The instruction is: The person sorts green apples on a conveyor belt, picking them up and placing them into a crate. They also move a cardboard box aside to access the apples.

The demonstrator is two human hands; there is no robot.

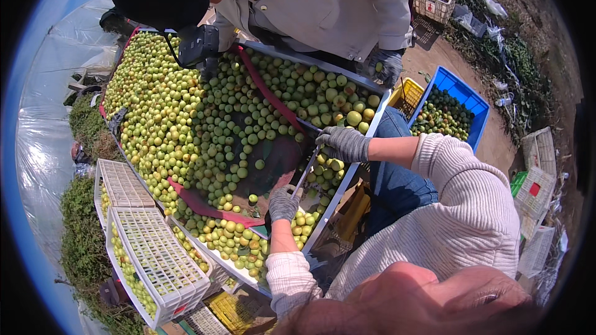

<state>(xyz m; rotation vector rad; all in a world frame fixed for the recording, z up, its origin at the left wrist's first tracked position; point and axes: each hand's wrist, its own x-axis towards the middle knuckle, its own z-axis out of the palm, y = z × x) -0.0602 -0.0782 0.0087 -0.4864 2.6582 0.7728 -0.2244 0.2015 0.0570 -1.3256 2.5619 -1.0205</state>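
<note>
My left hand (284, 203), in a grey knit glove, is closed around the lower end of a thin metal bar (305, 170). The bar's upper end is in my right hand (345, 144), gloved the same way, with its fingers curled over it. It crosses the near end of a long sorting table (338, 201) with a metal rim. Green and yellowish round fruits (180, 130) heap up on the table's far left. More fruits lie on both sides of the bar. Red padded strips (267, 90) divide the fruits, and a dark bare patch (273, 161) shows between them.
Across the table a person in a light jacket (316, 6) leans in, gloved hand (386, 67) by the rim. A blue crate (484, 108) of darker fruits and a yellow crate (408, 96) stand right. White crates (202, 282) of fruit line the left side. Plastic sheeting (46, 149) lies beyond.
</note>
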